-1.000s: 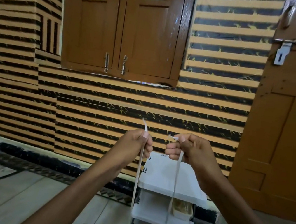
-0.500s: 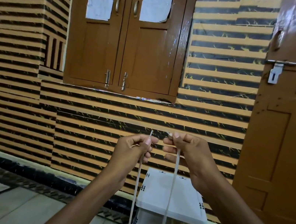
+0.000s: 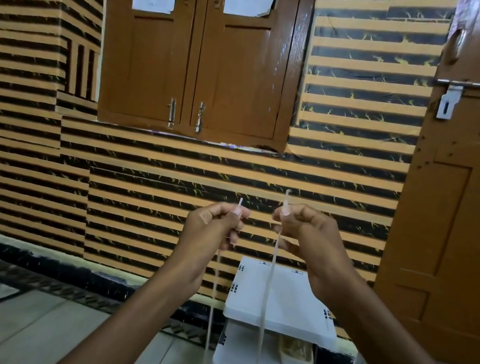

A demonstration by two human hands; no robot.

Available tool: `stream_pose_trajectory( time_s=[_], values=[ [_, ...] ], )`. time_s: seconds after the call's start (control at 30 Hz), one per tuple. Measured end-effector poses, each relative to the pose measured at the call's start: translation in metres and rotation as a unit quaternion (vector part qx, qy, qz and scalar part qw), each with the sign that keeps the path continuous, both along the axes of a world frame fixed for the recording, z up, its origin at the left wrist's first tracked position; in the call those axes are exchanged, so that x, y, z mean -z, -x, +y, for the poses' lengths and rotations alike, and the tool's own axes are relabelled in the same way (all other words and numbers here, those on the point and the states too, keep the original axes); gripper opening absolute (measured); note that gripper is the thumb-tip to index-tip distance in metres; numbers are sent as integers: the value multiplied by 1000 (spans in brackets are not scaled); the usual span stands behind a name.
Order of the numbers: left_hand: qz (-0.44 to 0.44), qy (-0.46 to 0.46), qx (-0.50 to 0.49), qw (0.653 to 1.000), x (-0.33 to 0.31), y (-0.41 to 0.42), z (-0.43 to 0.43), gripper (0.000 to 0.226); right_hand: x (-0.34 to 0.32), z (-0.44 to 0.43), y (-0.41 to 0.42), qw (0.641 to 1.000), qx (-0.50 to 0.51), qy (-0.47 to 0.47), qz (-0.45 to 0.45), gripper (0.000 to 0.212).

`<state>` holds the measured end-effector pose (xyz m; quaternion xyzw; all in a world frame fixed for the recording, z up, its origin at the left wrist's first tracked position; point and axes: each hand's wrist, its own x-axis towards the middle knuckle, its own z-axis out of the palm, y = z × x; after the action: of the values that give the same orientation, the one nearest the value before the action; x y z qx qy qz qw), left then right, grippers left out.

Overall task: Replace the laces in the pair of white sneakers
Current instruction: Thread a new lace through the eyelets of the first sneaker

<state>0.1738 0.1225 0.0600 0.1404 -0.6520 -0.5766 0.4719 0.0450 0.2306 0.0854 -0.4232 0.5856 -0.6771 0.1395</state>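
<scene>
Striped wall point(image 3: 234, 168) behind, white rack point(image 3: 291, 303) below. Left grip point(image 3: 214, 225) pinched on one strand of lace point(image 3: 269, 284), right grip point(image 3: 307, 233) pinched on the other; each tip stands just above its grip, both strands hang down in front of the rack

A white tiered rack point(image 3: 298, 304) is standing on the pale tiled floor point(image 3: 35, 335). A small beige tray point(image 3: 296, 354) is sitting on the rack's second shelf, at its right end, directly under the top shelf.
</scene>
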Motion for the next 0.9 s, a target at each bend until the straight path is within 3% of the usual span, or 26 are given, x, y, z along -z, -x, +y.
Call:
stream_pose_trajectory(
  time_s=[0.13,0.23,0.33,0.5,0.6,0.7,0.8,0.9],
  values=[
    [-78,116,-122,983,40,-2,-5,15,47,8,0,992,77,-37,95,13],
    [-159,180,-151,959,87,-4,-11,19,103,15,5,991,45,-110,60,16],
    [-273,212,-136,928,150,-7,-14,25,176,18,3,982,12,-188,1,12],
    [-440,155,-27,884,254,-18,-10,33,280,26,-17,965,-4,-247,-83,13],
    [-518,145,27,843,302,-27,-7,25,329,29,-29,949,26,-312,32,18],
    [-569,185,46,800,344,-37,0,24,374,32,-46,872,39,-438,217,18],
    [-604,237,41,760,370,-40,6,20,404,35,-65,816,40,-498,290,32],
    [-619,247,37,744,381,-39,12,22,413,35,-78,810,74,-495,307,19]
  ],
)
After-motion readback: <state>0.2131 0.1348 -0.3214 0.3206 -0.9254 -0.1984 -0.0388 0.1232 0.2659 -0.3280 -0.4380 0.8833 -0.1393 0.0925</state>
